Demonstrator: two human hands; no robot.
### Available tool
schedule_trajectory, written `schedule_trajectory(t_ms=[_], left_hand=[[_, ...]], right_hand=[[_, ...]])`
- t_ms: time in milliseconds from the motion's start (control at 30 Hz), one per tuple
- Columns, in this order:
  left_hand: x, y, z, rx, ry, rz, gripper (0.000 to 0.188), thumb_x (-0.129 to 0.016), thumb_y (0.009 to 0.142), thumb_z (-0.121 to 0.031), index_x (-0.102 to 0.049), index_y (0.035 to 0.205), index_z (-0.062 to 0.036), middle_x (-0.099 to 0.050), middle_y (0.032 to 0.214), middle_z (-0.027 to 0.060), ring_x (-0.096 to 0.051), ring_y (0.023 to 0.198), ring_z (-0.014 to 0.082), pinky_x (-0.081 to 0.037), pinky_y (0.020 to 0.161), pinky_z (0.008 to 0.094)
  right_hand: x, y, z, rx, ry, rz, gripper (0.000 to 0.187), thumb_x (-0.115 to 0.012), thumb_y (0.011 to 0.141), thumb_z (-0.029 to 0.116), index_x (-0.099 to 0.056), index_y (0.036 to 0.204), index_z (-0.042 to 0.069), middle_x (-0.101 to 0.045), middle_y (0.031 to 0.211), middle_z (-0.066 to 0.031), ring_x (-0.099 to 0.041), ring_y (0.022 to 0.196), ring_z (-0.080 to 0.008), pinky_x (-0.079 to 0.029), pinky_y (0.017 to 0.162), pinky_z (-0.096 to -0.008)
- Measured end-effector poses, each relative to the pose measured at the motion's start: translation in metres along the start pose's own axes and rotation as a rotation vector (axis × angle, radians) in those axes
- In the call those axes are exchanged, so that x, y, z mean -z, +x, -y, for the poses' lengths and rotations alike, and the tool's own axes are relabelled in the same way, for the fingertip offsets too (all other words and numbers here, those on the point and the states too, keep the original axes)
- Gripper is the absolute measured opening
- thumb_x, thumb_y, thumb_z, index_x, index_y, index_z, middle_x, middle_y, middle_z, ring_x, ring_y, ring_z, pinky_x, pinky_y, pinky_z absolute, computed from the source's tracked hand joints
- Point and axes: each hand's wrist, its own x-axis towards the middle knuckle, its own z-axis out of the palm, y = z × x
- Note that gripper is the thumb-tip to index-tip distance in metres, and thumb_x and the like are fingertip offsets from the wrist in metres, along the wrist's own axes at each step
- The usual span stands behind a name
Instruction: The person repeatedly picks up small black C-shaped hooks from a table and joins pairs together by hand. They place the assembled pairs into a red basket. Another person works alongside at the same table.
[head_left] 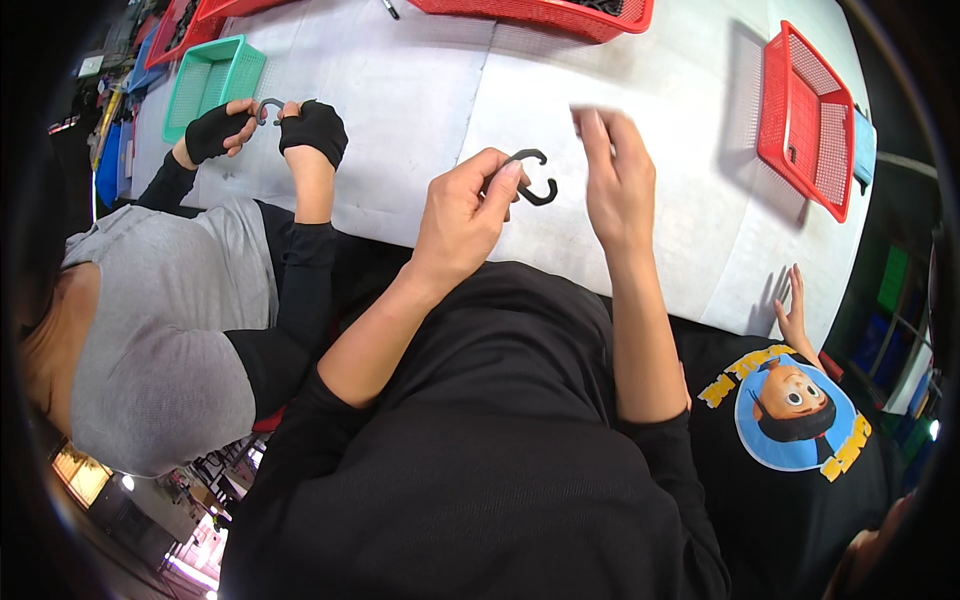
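Observation:
My left hand [462, 218] pinches a black C-shaped ring [545, 193] between thumb and fingers above the white table [420, 130]. The ring's gap faces right, toward my right hand. Apart from the ring, my right hand [622, 190] is raised over the table with its fingers stretched upward. Motion smears its fingertips a little, and I see nothing held in it.
At left, a co-worker's hands in black fingerless gloves [315, 130] hold a grey C-shaped ring [268, 106] beside a green basket [225, 80]. Red baskets stand at the far edge [560, 18] and right [770, 120]. Another person's hand [793, 318] rests at the table's right edge.

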Motion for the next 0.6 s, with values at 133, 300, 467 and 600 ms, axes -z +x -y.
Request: schedule_trajectory(t_ms=[133, 300, 467, 600], left_hand=[[-0.011, 0.012, -0.005, -0.115, 0.049, -0.084, 0.028, -0.042, 0.095, -0.019, -0.049, 0.076, 0.0002, -0.057, 0.064, 0.0067, -0.051, 0.052, 0.0121, -0.042, 0.048, 0.0258], [-0.011, 0.016, -0.016, 0.123, -0.340, -0.072, 0.026, -0.036, 0.097, -0.022, -0.045, 0.085, -0.0007, -0.053, 0.064, 0.0060, -0.052, 0.049, 0.0111, -0.042, 0.041, 0.0249], [-0.029, 0.008, -0.011, 0.121, -0.302, -0.102, 0.021, -0.036, 0.098, -0.020, -0.045, 0.086, -0.0058, -0.049, 0.064, 0.0006, -0.047, 0.051, 0.0063, -0.037, 0.042, 0.0201], [-0.024, 0.013, -0.024, -0.017, 0.019, -0.219, 0.019, -0.042, 0.095, -0.017, -0.053, 0.089, -0.0028, -0.047, 0.058, -0.0018, -0.043, 0.050, 0.0044, -0.035, 0.047, 0.0207]], right_hand=[[-0.031, 0.015, 0.031, -0.031, -0.030, 0.177, 0.024, -0.054, 0.088, 0.022, -0.062, 0.076, 0.004, -0.061, 0.070, -0.0108, -0.059, 0.065, -0.0294, -0.045, 0.058, -0.0348], [-0.031, 0.006, 0.035, 0.050, -0.086, 0.095, 0.013, -0.055, 0.088, 0.017, -0.058, 0.087, 0.004, -0.060, 0.062, -0.0098, -0.057, 0.051, -0.0247, -0.043, 0.048, -0.0338], [-0.035, 0.007, 0.019, -0.053, 0.067, -0.043, 0.019, -0.050, 0.092, 0.020, -0.059, 0.089, 0.003, -0.056, 0.060, -0.0063, -0.052, 0.051, -0.0176, -0.042, 0.050, -0.0303], [-0.009, 0.019, 0.014, -0.102, 0.057, -0.011, 0.032, -0.045, 0.095, 0.026, -0.063, 0.087, 0.001, -0.054, 0.063, -0.0029, -0.049, 0.058, -0.0080, -0.042, 0.055, -0.0248]])
